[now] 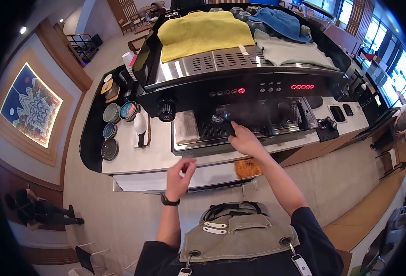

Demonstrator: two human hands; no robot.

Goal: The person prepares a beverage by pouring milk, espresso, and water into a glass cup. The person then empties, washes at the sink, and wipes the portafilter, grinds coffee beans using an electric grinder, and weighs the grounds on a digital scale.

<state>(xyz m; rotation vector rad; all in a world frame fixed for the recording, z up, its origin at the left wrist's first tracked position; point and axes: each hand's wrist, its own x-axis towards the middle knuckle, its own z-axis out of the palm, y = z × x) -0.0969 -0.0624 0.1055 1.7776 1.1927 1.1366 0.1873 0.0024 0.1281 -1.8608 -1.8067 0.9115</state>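
Note:
My right hand [245,141] is closed round the black handle of a portafilter [231,129], at the left part of the espresso machine's drip tray [207,132]. The portafilter's metal head points up toward the machine front; whether it is locked in a group cannot be made out. My left hand [179,178] hangs in the air before the counter edge, fingers curled toward the thumb, with nothing visible in it. A folded, stained cloth [186,127] lies on the tray's left end, ahead of the left hand. Lit red buttons [302,87] show on the machine's panel.
Stacked plates [111,112] and a white spoon-shaped item with a black handle [141,128] are on the left counter. Below, an open drawer [143,181] juts out beside an orange-brown cloth [248,169]. A yellow towel [205,34] covers the machine's top. A person [39,207] stands far left.

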